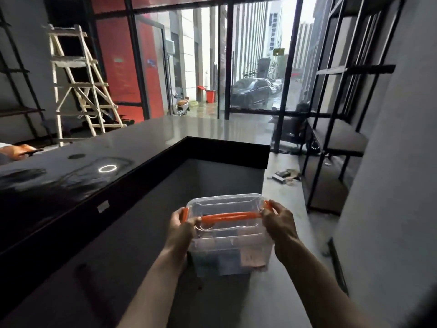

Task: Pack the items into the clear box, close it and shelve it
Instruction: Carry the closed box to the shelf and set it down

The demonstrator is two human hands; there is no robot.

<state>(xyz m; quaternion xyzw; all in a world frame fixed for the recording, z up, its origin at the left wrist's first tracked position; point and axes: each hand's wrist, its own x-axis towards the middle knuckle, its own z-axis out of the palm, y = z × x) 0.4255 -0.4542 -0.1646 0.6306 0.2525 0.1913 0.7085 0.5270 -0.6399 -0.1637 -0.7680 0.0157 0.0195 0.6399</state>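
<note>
I hold the clear box (228, 235) in the air in front of me, above the grey floor. Its clear lid is on, with an orange handle (230, 216) lying across the top and orange clips at both ends. My left hand (181, 229) grips the left end by the clip. My right hand (279, 223) grips the right end, fingers over the right clip. Through the walls I see items at the bottom: something dark, a bluish piece and a pinkish packet (251, 258). A black metal shelf unit (335, 147) stands ahead on the right.
A long black glossy counter (99, 166) runs along my left and turns a corner ahead. A wooden ladder (78, 86) leans at the back left. Small clutter (283, 177) lies on the floor by the shelf foot. A grey wall (390, 185) is close on my right.
</note>
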